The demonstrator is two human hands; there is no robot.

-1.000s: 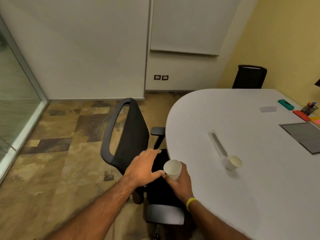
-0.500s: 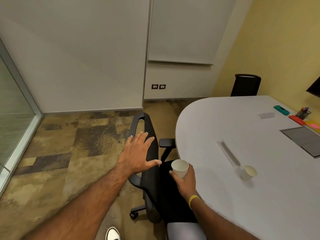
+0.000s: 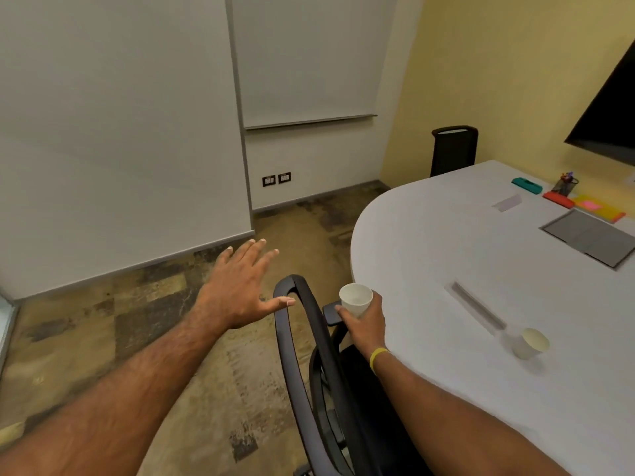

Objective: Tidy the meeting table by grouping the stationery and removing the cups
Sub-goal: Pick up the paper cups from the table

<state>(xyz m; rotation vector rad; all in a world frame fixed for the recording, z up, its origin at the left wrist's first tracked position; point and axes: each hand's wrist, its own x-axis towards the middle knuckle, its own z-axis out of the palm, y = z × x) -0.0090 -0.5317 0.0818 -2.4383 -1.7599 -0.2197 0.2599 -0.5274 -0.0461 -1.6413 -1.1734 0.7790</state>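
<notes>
Gripping a paper cup (image 3: pixel 355 298) just off the table (image 3: pixel 446 252) edge, the right hand (image 3: pixel 364 321) has its fingers wrapped round it. The left hand (image 3: pixel 240 290) is spread loose beside the chair (image 3: pixel 299 338). Knocking the chair could jolt the held cup loose. A second cup (image 3: pixel 531 343) sits on the table.

Two paper cups (image 3: pixel 355 298) (image 3: pixel 531 343), two black chairs (image 3: pixel 302 355) (image 3: pixel 453 149), one ruler (image 3: pixel 477 309), one pen holder (image 3: pixel 565 185)
</notes>
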